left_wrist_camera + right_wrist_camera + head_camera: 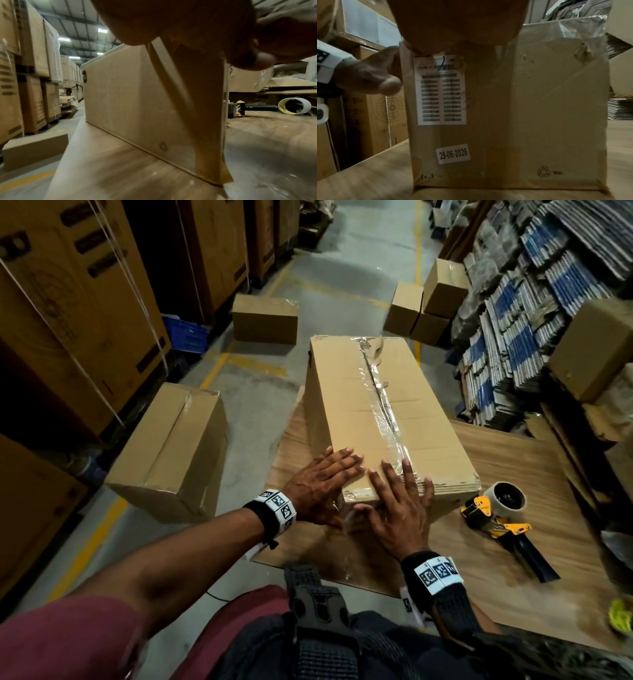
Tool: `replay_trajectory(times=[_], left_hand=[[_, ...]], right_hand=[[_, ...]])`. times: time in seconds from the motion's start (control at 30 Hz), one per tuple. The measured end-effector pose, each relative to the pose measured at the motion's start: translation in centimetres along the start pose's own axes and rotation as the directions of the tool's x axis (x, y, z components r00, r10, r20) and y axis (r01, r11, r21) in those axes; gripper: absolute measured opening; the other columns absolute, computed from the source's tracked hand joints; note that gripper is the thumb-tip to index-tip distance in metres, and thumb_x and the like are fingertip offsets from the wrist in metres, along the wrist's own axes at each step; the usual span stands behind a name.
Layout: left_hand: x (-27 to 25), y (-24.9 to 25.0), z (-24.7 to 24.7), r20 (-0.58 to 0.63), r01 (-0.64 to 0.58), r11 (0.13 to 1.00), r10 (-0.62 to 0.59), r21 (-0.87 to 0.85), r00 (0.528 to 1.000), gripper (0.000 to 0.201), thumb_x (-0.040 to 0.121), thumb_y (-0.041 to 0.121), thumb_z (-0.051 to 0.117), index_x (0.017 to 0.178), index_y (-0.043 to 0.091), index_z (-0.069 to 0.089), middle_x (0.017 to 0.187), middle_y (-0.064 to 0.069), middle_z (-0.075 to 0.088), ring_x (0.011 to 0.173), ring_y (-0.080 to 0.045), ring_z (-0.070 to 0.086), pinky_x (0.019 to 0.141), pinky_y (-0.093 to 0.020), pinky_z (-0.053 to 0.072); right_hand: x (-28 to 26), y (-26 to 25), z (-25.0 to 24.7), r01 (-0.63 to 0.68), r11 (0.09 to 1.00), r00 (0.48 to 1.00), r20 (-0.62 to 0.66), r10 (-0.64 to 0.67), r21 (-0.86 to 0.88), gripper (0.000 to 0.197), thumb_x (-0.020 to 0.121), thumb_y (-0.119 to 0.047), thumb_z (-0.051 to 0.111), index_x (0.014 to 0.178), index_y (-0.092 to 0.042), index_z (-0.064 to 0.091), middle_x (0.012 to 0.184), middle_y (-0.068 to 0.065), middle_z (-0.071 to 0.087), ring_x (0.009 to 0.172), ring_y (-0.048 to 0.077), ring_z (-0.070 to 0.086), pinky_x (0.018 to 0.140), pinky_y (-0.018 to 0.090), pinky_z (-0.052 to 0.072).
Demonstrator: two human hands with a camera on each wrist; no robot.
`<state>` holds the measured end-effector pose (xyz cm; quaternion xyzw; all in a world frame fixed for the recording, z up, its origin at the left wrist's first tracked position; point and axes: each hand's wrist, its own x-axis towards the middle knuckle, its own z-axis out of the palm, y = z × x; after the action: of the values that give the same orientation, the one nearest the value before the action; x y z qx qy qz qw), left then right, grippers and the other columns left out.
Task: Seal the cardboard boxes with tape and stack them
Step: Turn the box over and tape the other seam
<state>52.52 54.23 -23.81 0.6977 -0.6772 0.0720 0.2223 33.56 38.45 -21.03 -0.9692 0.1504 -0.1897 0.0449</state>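
In the centre of the head view a long cardboard box (383,412) lies on a wooden table (534,474). A strip of clear tape (385,402) runs along the top seam of the box, from the far end down to the near edge.

Both hands lie flat on the near end of the box top, with the fingers straight and spread; neither hand grasps anything. The left hand (322,491) presses at the near left corner, and the right hand (399,508) presses just beside it, over the near end of the tape.

In the right wrist view the near end face of the box carries a white label (440,90) with barcodes and rows of blurred text that I cannot read, and a blue pen mark at its top. Below it a small white sticker (453,153) reads "29-06-2026". A recycling symbol (543,171) is printed at the lower right of this face.

At the right of the head view a yellow and black tape dispenser (496,515) lies on the table, near the box but not touching it. On the floor at the left stands a second, taped box (171,453), and further boxes (265,318) stand in the upper middle of the frame.
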Motion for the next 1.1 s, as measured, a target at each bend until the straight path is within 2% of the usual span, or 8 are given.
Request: replay_trajectory(times=[0.07,0.2,0.3,0.5,0.6,0.67,0.77,1.1], left_hand=[[0.1,-0.9,-0.8,0.063,-0.031,0.999,0.033,-0.03,0.997,0.125,0.07,0.082,0.071,0.163,0.011,0.027,0.171,-0.012,0.025,0.16,-0.03,0.014,0.13,-0.052,0.011],[0.3,-2.6,-1.8,0.048,-0.08,0.992,0.085,-0.097,0.995,0.091,0.085,0.062,0.069,0.157,0.011,0.045,0.165,-0.008,0.04,0.156,-0.027,0.031,0.126,-0.051,0.028],[0.3,-2.9,-1.4,0.02,-0.083,0.995,0.084,-0.052,0.996,0.08,0.09,0.053,0.071,0.155,0.013,0.049,0.164,-0.004,0.042,0.155,-0.024,0.033,0.125,-0.047,0.031],[0.1,-3.0,-1.3,0.045,-0.1,0.993,0.102,-0.058,0.994,0.092,0.084,0.044,0.082,0.159,0.011,0.04,0.168,-0.007,0.033,0.158,-0.026,0.023,0.126,-0.051,0.028],[0.2,-2.6,-1.5,0.031,-0.094,0.991,0.097,-0.097,0.995,0.1,0.082,0.062,0.078,0.158,0.01,0.041,0.168,-0.009,0.034,0.159,-0.027,0.023,0.127,-0.05,0.026],[0.2,-1.9,-1.5,-0.005,-0.081,0.992,0.081,-0.092,0.997,0.097,0.085,0.072,0.069,0.157,0.012,0.044,0.166,-0.01,0.037,0.158,-0.028,0.026,0.126,-0.052,0.028],[-0.2,-0.7,-1.2,-0.06,-0.045,0.999,0.044,-0.018,0.997,0.076,0.098,0.064,0.062,0.157,0.019,0.047,0.164,-0.012,0.039,0.157,-0.029,0.028,0.121,-0.055,0.033],[-0.3,2.9,-0.7,-0.198,0.055,0.994,-0.034,0.099,0.98,0.053,0.102,0.05,0.062,0.145,0.019,0.062,0.157,-0.008,0.051,0.15,-0.026,0.042,0.118,-0.057,0.034]], right_hand=[[-0.1,0.2,-0.2,0.017,1.0,1.0,-0.017,-0.017,0.011,0.07,0.098,-0.074,0.03,0.156,-0.037,0.039,0.168,-0.005,0.029,0.159,0.026,0.013,0.119,0.068,0.014],[0.0,-0.2,0.1,-0.016,1.0,0.999,-0.047,0.017,0.005,0.088,0.083,-0.089,0.044,0.153,-0.036,0.045,0.166,-0.001,0.034,0.159,0.028,0.015,0.12,0.067,0.011],[0.0,-0.2,0.6,-0.016,1.0,0.998,-0.063,0.015,-0.015,0.083,0.081,-0.076,0.056,0.152,-0.034,0.048,0.165,0.0,0.035,0.158,0.03,0.018,0.117,0.071,0.014],[-0.3,0.8,0.5,0.055,0.998,0.997,-0.048,-0.057,-0.041,0.088,0.079,-0.073,0.06,0.156,-0.034,0.042,0.167,-0.001,0.032,0.158,0.029,0.016,0.119,0.066,0.014],[-0.1,0.6,0.4,0.019,0.999,0.999,-0.038,-0.02,-0.038,0.083,0.086,-0.081,0.048,0.156,-0.036,0.041,0.167,-0.002,0.031,0.158,0.028,0.016,0.119,0.066,0.014],[0.0,0.4,0.6,0.004,1.0,0.999,-0.054,-0.005,-0.015,0.069,0.097,-0.074,0.035,0.154,-0.037,0.044,0.166,-0.002,0.035,0.158,0.028,0.019,0.119,0.066,0.016],[-0.2,0.5,0.9,0.029,0.999,0.998,-0.062,-0.031,-0.034,0.057,0.102,-0.06,0.037,0.153,-0.036,0.046,0.165,-0.001,0.036,0.157,0.029,0.02,0.118,0.067,0.017],[-0.4,1.4,-0.1,0.08,0.997,0.997,0.008,-0.08,-0.006,0.062,0.102,-0.035,0.034,0.161,-0.017,0.032,0.171,0.003,0.019,0.159,0.022,0.011,0.122,0.063,0.016]])
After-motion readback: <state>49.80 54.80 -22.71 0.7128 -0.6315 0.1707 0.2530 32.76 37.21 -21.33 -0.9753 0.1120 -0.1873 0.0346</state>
